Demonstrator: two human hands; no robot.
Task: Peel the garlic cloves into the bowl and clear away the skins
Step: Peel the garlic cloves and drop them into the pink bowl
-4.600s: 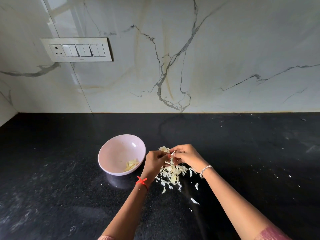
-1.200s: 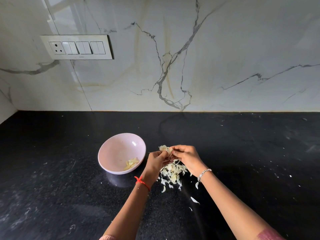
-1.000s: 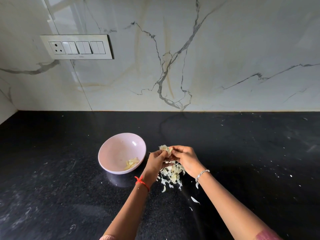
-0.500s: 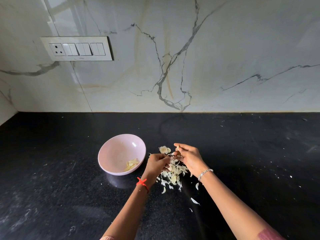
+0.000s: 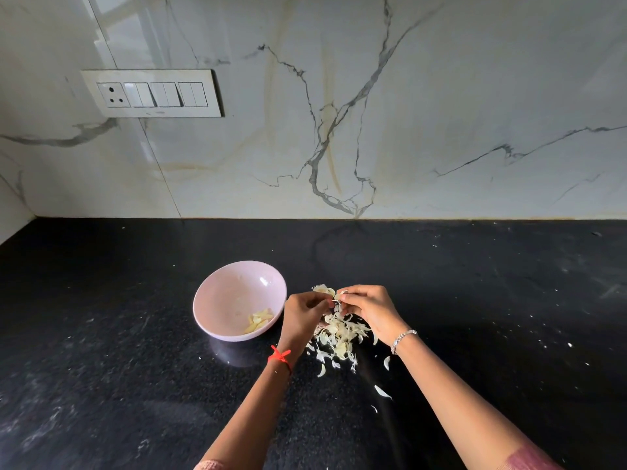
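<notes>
home kitchen: black counter [image 5: 101, 334], marble backsplash [image 5: 441, 96]

The black counter [image 5: 101, 385] is dark and shiny. A pink bowl [image 5: 230, 296] sits on it. Just right of the bowl lies a pile of garlic skins [image 5: 339, 337], with a few loose skin bits [image 5: 382, 392] nearer the person.

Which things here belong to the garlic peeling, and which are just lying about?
Job: bowl, peeled cloves in it, clove pinched by left hand and right hand, skins heaped on the counter.
Lying about: switch panel on the wall.
</notes>
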